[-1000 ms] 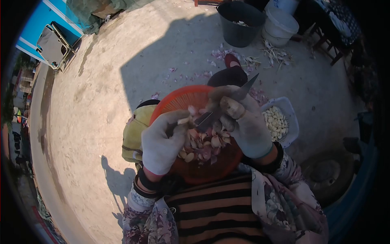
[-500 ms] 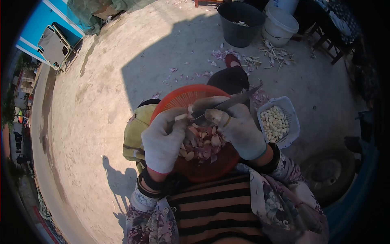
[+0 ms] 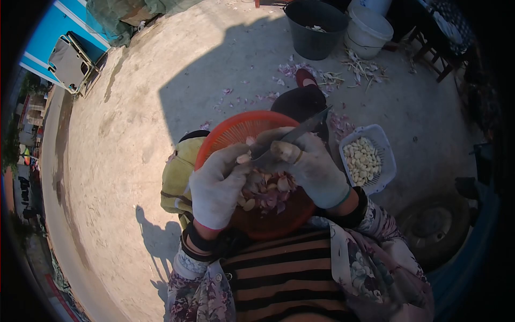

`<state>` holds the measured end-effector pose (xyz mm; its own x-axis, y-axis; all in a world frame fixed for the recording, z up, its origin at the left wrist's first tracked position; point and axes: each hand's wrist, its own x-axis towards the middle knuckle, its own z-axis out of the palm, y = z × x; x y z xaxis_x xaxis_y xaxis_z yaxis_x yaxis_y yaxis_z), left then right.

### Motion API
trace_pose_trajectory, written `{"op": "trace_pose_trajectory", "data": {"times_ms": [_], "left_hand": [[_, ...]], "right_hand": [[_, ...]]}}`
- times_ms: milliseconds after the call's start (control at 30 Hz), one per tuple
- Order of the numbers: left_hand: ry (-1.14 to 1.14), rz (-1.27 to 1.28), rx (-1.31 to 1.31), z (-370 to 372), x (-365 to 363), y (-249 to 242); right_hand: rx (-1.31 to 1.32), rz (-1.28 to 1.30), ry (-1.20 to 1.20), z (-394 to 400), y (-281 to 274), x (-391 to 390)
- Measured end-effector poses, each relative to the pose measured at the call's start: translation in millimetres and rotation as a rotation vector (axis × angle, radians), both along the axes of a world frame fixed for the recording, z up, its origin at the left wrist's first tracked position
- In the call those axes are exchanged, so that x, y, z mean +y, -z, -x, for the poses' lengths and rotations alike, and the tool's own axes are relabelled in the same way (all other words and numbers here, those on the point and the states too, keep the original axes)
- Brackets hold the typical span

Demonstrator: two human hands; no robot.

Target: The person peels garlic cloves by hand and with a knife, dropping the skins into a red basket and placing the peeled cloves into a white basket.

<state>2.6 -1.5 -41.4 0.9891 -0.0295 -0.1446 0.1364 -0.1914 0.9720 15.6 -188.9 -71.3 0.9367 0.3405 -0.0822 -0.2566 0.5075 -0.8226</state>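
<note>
At frame centre, the gloved right hand (image 3: 316,169) is gripping a knife (image 3: 292,135), blade pointing upper right; the gloved left hand (image 3: 217,185) is pinching a garlic clove (image 3: 244,159) against it, over the orange basket (image 3: 236,129); a white basket (image 3: 385,155) is lying right of it.

Sunlit concrete ground (image 3: 129,123) crossed by a broad shadow; a black bucket (image 3: 316,29) and white bucket (image 3: 367,32) stand beyond, beside perhaps a wooden stool (image 3: 434,56).

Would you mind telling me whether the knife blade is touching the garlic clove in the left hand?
Touching: the head view shows the knife blade meeting the garlic clove pinched in the left hand.
</note>
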Motion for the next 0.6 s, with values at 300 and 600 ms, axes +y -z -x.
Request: {"op": "trace_pose_trajectory", "data": {"times_ms": [300,600], "left_hand": [[0.002,-0.442,-0.243,-1,4,12],[0.099,-0.709,-0.350,-3,1,5]], "right_hand": [[0.068,0.206,-0.092,5,-7,-1],[-0.031,0.249,0.020,8,-16,5]]}}
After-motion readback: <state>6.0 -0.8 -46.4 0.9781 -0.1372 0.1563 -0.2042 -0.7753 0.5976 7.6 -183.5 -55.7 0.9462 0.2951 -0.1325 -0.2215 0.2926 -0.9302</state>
